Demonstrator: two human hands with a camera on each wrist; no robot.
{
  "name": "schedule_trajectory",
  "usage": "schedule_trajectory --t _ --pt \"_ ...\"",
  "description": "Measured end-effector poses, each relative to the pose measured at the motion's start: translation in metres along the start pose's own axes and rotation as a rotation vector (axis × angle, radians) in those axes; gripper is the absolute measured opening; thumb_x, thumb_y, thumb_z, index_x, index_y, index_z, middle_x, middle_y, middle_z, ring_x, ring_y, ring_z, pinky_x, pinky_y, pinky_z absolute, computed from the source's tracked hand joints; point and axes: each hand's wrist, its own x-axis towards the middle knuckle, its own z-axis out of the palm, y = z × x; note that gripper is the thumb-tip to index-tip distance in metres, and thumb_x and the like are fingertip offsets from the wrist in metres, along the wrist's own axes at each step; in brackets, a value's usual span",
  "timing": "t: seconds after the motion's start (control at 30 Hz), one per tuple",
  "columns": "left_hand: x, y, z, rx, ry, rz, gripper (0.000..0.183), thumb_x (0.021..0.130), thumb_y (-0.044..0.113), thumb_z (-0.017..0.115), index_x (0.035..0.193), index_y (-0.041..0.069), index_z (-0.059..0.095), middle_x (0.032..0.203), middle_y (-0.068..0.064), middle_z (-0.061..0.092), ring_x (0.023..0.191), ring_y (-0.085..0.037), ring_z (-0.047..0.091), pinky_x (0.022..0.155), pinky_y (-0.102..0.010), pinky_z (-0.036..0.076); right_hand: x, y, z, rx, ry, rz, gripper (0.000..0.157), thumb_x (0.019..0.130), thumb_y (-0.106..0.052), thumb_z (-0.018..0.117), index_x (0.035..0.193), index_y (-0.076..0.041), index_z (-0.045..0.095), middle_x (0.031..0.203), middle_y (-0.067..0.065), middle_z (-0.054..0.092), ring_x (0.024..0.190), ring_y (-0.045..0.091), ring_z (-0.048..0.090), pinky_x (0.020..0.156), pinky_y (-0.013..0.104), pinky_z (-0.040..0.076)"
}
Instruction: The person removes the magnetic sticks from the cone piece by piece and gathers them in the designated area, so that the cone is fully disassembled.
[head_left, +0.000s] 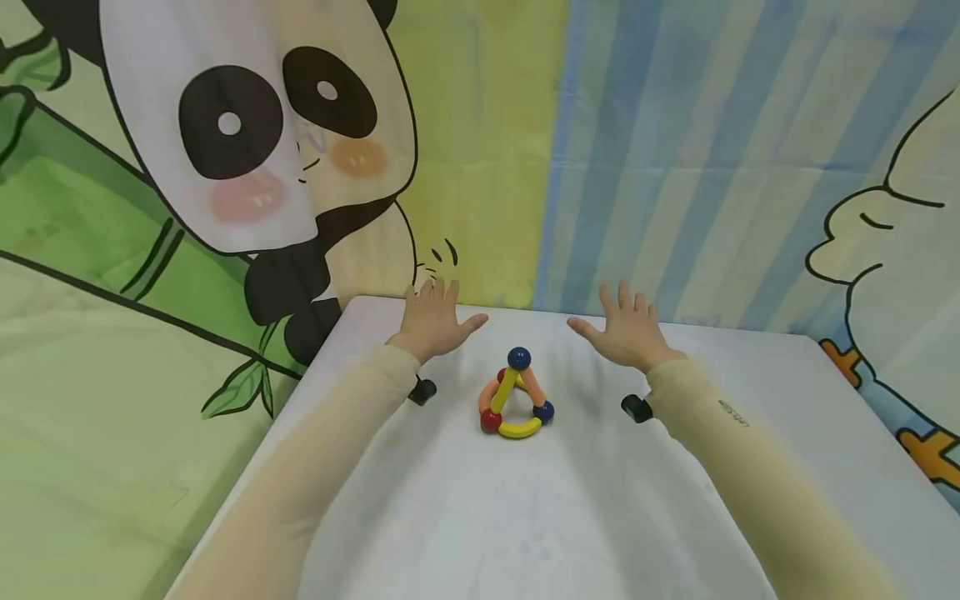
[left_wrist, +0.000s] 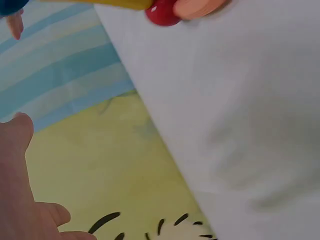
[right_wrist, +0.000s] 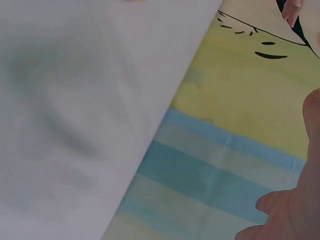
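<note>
A small pyramid-shaped frame of toy rods and balls point(head_left: 519, 427) stands on the white table between my two hands. A blue ball point(head_left: 519, 359) tops it; red and blue balls, with yellow and orange rods, form its base. To its left, my left hand point(head_left: 432, 323) is held above the table with fingers spread and holds nothing. My right hand point(head_left: 628, 332) mirrors it on the other side, fingers spread, also holding nothing. Neither hand touches the toy. Part of the toy, including a red ball point(left_wrist: 164, 12), shows at the top of the left wrist view.
The white table point(head_left: 450, 517) spreads beneath both arms. Behind its far edge hangs a printed cloth point(head_left: 480, 167) with a panda, a yellow panel and blue stripes. A small black wrist camera point(head_left: 423, 391) sits below the left wrist, another point(head_left: 637, 408) below the right.
</note>
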Motion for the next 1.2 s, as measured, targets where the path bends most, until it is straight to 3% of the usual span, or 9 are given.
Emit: schedule_trajectory --t 0.23,0.43,0.7,0.93,1.2 --pt "-0.022 -0.001 0.037 -0.071 -0.053 -0.002 0.096 0.089 0.076 0.035 0.155 0.007 0.023 0.157 -0.02 0.025 0.145 -0.038 0.021 0.115 -0.061 0.009 -0.026 -0.001 0.04 -0.04 -0.04 -0.022 0.103 0.087 -0.08 0.03 0.156 -0.005 0.012 0.157 0.032 0.001 0.138 0.061 0.008 0.11 0.069 0.007" --pt "-0.043 0.001 0.058 -0.148 -0.093 -0.024 0.095 0.089 0.075 0.037 0.155 0.007 0.024 0.157 -0.02 0.026 0.144 -0.039 0.023 0.116 -0.06 0.009 -0.044 -0.007 0.076 0.011 -0.061 -0.036 0.1 0.089 -0.077 0.034 0.155 -0.004 0.018 0.157 0.032 0.009 0.138 0.059 0.016 0.111 0.068 0.012" --pt "-0.077 0.018 0.083 -0.315 -0.115 -0.007 0.078 0.098 0.059 0.038 0.152 0.003 0.029 0.152 -0.02 0.036 0.139 -0.038 0.035 0.114 -0.054 0.024 -0.067 -0.032 0.109 0.139 -0.104 -0.088 0.094 0.092 -0.067 0.045 0.154 0.0 0.022 0.156 0.029 0.022 0.14 0.051 0.024 0.112 0.064 0.017" --pt "-0.096 0.035 0.097 -0.566 -0.077 0.065 0.063 0.104 0.048 0.035 0.147 0.002 0.041 0.145 -0.016 0.048 0.138 -0.035 0.038 0.115 -0.051 0.024 -0.075 -0.043 0.131 0.213 -0.103 -0.1 0.099 0.087 -0.072 0.049 0.154 -0.004 0.023 0.157 0.021 0.026 0.141 0.045 0.027 0.114 0.063 0.012" --pt "-0.101 0.051 0.105 -0.701 0.003 0.142 0.06 0.106 0.044 0.031 0.142 -0.001 0.045 0.14 -0.017 0.052 0.136 -0.034 0.04 0.116 -0.053 0.018 -0.08 -0.051 0.145 0.29 -0.008 -0.063 0.096 0.084 -0.061 0.065 0.152 -0.003 0.029 0.151 0.018 0.039 0.14 0.042 0.032 0.116 0.059 0.01"
